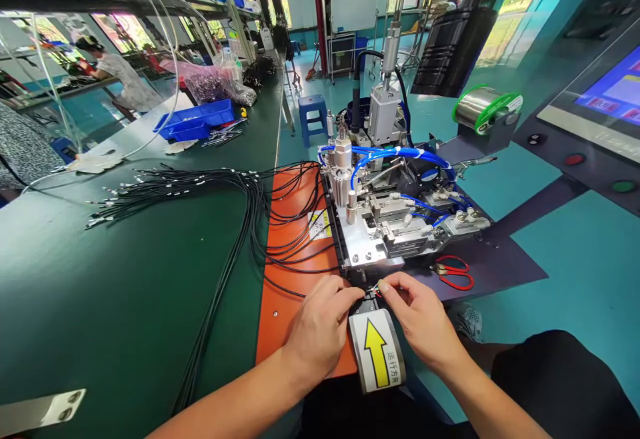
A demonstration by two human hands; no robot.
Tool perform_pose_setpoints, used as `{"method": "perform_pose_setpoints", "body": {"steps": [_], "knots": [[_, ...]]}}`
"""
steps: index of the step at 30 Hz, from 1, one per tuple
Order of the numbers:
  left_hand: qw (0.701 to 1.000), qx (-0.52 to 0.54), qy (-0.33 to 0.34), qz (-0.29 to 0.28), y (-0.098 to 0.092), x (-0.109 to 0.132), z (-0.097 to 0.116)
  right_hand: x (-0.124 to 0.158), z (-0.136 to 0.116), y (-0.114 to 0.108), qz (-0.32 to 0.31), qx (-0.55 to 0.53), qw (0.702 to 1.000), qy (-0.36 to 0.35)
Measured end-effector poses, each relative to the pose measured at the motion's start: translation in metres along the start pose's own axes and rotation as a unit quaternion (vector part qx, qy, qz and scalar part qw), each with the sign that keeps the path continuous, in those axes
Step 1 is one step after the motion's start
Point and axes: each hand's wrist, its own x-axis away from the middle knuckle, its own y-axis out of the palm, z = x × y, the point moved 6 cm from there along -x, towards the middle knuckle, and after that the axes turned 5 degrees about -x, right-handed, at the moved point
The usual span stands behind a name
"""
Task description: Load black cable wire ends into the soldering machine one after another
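Note:
At the front of the soldering machine [395,219], my left hand [323,322] is closed in a pinch on a black cable near its stripped end. Facing it, my right hand [417,312] is closed on the thin coloured wires [376,290] at that end. Thumb and forefinger hide part of the tip. Just below both hands is a white plate [377,352] with a yellow arrow. More black cables [295,252] run across the orange board [287,319] beside my left hand.
A bundle of black cables [200,182] lies on the green table [125,292], near a blue bin [195,121]. Red-handled scissors [455,272] rest right of the machine, below a solder wire spool [487,109]. A control panel [600,119] stands at right. A person [120,72] sits far left.

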Motion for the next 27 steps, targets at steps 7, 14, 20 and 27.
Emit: {"method": "perform_pose_setpoints", "body": {"steps": [7,14,20,27], "knots": [[1.000,-0.006,0.001,0.000,-0.0005,-0.0011,0.0010,0.0024,-0.0020,-0.0003,0.006,0.014,1.000,-0.003],[1.000,-0.015,-0.003,-0.009,0.0016,-0.0004,-0.0015,0.0022,-0.0032,-0.0001,0.007,0.022,1.000,-0.004],[0.999,-0.043,0.001,-0.011,0.0029,0.0010,-0.0002,0.0037,-0.0032,0.0013,0.011,0.012,1.000,0.001],[0.996,-0.085,0.014,-0.020,0.0044,-0.0013,0.0046,0.0040,-0.0028,0.0040,0.027,0.012,1.000,0.005]]}}
